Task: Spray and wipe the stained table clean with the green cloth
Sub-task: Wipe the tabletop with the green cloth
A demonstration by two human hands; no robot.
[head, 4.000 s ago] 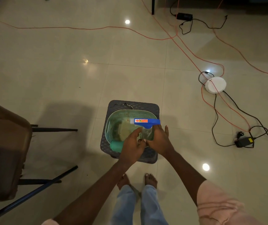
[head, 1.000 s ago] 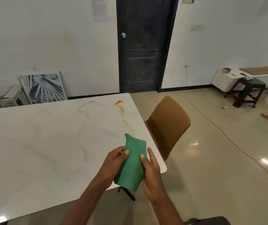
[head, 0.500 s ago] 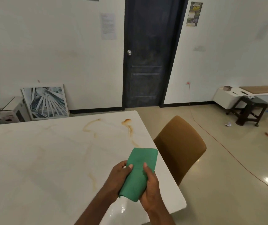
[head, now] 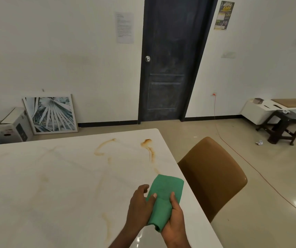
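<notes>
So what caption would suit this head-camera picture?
Both hands, left hand and right hand, hold a folded green cloth above a white table streaked with brown stains.

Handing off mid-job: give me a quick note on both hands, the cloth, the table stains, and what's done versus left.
Left hand: thumb pinches the folded green cloth, other fingers loose.
Right hand: grips the cloth from below.
Cloth is held just above the white marble-look table, near its right edge beside the brown chair.
Brown stains are dry-looking streaks across the top; nothing looks wiped yet.
No spray bottle in view.
Left: spray, then wipe all the streaks.
</notes>
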